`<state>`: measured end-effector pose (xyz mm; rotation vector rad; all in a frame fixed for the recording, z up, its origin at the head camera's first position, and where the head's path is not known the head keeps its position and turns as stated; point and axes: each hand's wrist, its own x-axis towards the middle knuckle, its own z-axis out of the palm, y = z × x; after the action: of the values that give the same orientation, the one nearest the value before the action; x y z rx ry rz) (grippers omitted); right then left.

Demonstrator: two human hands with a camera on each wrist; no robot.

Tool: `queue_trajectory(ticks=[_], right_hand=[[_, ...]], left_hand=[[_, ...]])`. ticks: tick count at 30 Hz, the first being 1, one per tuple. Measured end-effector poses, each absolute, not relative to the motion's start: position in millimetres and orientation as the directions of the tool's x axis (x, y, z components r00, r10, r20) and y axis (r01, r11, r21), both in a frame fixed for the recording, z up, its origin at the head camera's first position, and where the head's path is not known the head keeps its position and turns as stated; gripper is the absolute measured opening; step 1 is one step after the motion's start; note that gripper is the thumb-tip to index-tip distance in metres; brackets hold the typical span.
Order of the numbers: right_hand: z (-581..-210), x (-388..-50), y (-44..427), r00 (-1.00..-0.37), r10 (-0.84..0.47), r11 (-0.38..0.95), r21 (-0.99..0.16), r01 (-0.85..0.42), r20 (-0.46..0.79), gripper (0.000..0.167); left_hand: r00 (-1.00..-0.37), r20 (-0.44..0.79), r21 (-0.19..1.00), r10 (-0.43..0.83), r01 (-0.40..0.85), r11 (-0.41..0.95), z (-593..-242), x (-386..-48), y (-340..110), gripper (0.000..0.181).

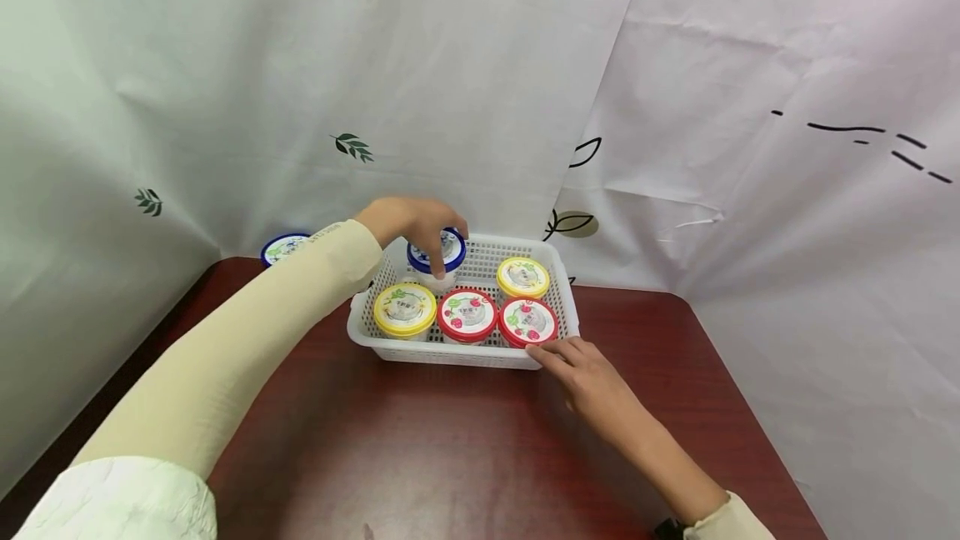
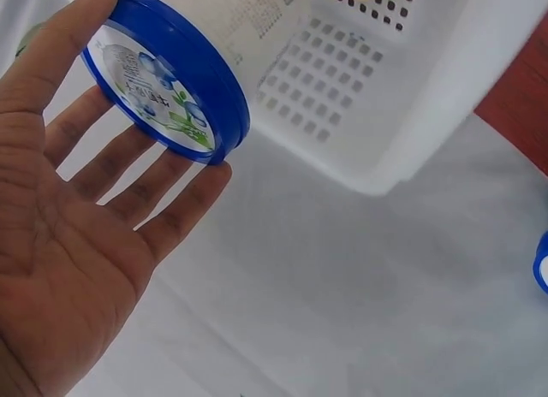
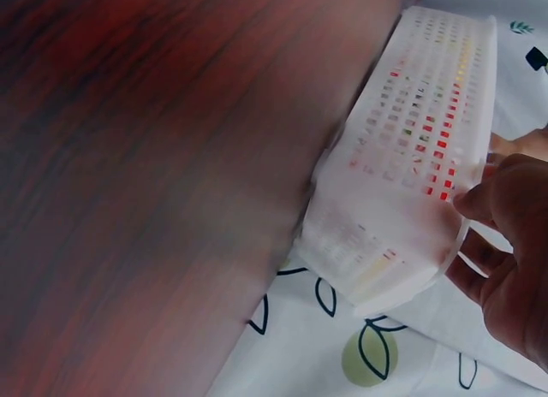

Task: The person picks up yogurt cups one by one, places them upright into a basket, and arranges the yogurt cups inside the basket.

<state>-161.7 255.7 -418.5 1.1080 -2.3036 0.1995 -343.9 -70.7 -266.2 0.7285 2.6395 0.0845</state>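
Note:
A white plastic basket (image 1: 457, 357) with perforated walls stands near the back of the table. My left hand (image 1: 416, 222) holds a blue-lidded tub (image 2: 163, 80) by its lid, thumb on one side and fingertips on the other, at the basket's back left. Whether this tub touches the basket floor I cannot tell. In front of it sit a yellow-lidded tub (image 1: 405, 309) and two red-lidded tubs (image 1: 467, 315); another yellow-lidded tub (image 1: 522, 277) is at the back right. My right hand (image 1: 592, 382) grips the basket's rim at the front right corner, thumb outside the wall (image 3: 385, 200).
Another blue-lidded tub (image 1: 283, 248) is outside the basket at the back left, partly hidden by my left sleeve (image 1: 255, 340). The dark red wooden table (image 1: 420, 457) extends in front. White printed cloth (image 1: 465, 90) hangs behind and at the sides.

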Motion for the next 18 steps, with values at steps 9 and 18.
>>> queue_trajectory(ticks=[9,18], right_hand=[[-418.6,-161.7,256.9,-0.505,-0.670,0.653,0.108,-0.750,0.544,0.063],[-419.1,-161.1,256.8,-0.503,-0.674,0.646,0.103,-0.756,0.541,0.066]], left_hand=[[-0.778,-0.369,0.187,0.509,0.475,0.860,-279.9,-347.2,-60.5,0.089],[-0.785,-0.371,0.195,0.496,0.456,0.868,-295.9,-353.5,-51.3,0.093]])
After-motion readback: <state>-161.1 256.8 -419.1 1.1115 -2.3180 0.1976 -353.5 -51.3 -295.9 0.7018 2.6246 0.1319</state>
